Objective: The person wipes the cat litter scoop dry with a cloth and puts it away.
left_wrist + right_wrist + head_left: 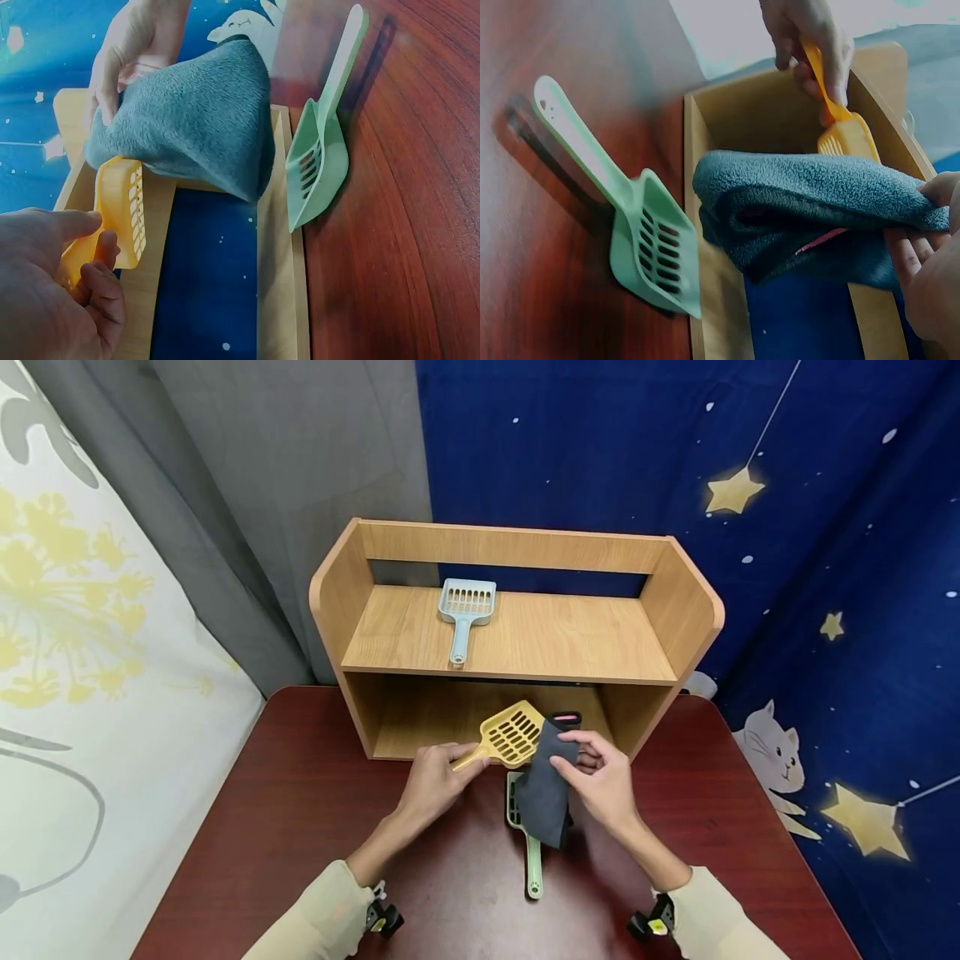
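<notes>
A yellow scoop (pixel 512 733) is held by its handle in the left hand (pixel 433 781), whose fingers and thumb are curled round the handle. A folded grey cloth (pixel 545 785) is pinched at its upper edge between the thumb and fingers of the right hand (pixel 602 778), and it hangs down over the head of a green scoop (pixel 528 843) that lies on the dark red surface (pixel 300 810).

The step in hand appears to be the wiping of the yellow scoop. It would be done well if the handle were kept firmly gripped, so that the slotted head does not twist, and if the cloth were pressed flat against the head and drawn along the slots rather than across them.

The yellow scoop's head is raised just in front of the shelf's (pixel 510 643) lower opening, between the two hands, and the cloth's edge is touching or just beside it. A blue scoop (pixel 465 610) lies on the upper board of the shelf, well apart from both hands.
</notes>
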